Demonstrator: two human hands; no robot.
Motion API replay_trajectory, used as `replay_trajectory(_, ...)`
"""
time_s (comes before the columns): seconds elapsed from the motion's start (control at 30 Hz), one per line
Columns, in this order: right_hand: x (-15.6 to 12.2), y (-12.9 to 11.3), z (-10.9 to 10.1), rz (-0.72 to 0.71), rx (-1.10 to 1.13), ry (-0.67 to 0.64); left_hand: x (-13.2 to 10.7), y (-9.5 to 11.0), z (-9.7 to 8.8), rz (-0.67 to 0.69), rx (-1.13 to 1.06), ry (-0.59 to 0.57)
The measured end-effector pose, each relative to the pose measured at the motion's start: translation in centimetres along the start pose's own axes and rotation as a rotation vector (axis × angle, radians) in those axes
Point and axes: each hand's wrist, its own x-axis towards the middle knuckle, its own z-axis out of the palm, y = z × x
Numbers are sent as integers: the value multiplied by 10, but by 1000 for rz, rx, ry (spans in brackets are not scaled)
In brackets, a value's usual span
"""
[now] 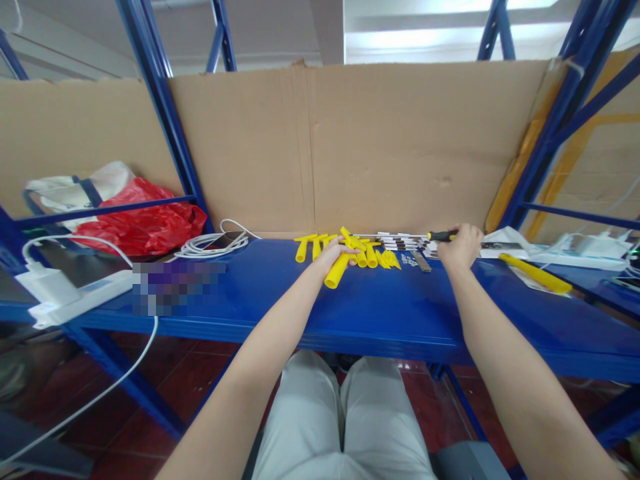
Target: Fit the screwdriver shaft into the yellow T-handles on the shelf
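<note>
My left hand point(339, 250) is closed around a yellow hollow plastic part point(337, 270), its open round end facing me and a crosspiece at its far end. My right hand point(461, 245) grips the black and yellow handle of a screwdriver point(443, 236). A thin shaft seems to run left from that handle toward the yellow part; whether the tip touches it I cannot tell. Several similar yellow parts point(301, 250) lie on both sides of my left hand. Small pointed yellow pieces point(390, 259) rest between my hands, near a small grey metal strip point(421, 262).
Everything lies on a blue shelf point(380, 310) backed by cardboard point(400, 147). White-and-brown strips point(400, 241) lie at the back. A yellow rod point(537, 275) is at the right. Coiled white cable point(213, 245), a power strip point(90, 299) and a red bag point(145, 217) occupy the left.
</note>
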Motion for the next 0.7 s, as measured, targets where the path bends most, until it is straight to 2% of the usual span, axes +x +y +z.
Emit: replay_trajectory(0.7,3,9,6,-6,-14,18,0,0,1,-9,-1,34)
